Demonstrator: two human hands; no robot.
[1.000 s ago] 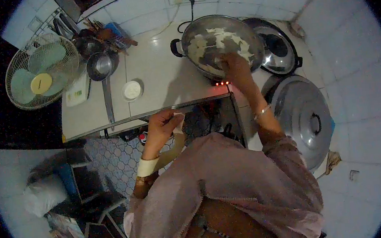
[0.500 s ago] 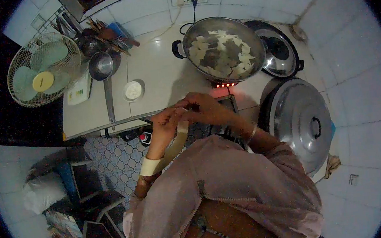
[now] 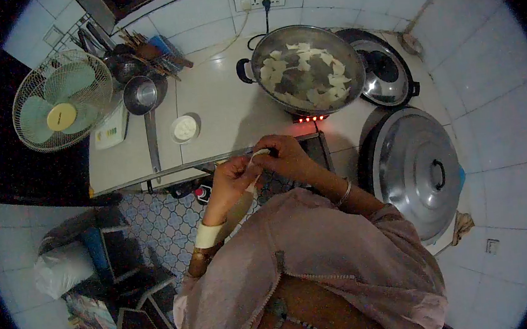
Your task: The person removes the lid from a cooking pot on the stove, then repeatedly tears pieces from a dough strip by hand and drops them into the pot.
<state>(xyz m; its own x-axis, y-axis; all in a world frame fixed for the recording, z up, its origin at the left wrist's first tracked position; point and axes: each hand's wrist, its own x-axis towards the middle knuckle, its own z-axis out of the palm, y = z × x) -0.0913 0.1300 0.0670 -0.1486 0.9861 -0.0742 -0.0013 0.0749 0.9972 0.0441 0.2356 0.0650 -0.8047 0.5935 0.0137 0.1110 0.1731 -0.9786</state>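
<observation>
A long pale strip of dough point(image 3: 208, 236) is draped over my left wrist and runs up to my fingers. My left hand point(image 3: 232, 181) is closed on the strip close to its end. Fingers of my right hand point(image 3: 284, 155) pinch the end of the dough, right beside the left. Both hands are in front of the counter edge. Beyond them a wide pot point(image 3: 261, 83) with black handles stands on a cooker with red lights, and flat dough pieces point(image 3: 336, 80) float in its liquid.
A small bowl of white powder point(image 3: 185, 129), a long-handled ladle point(image 3: 152, 133) and a white scale point(image 3: 109, 129) are on the counter point(image 3: 221, 108). A fan point(image 3: 62, 116) is at left. A glass-lidded pan point(image 3: 391, 78) and a large lidded metal pot point(image 3: 411, 170) stand at right.
My right hand has shifted slightly right and its wrist has turned. The dough end now shows between my fingertips. The view has tilted a little.
</observation>
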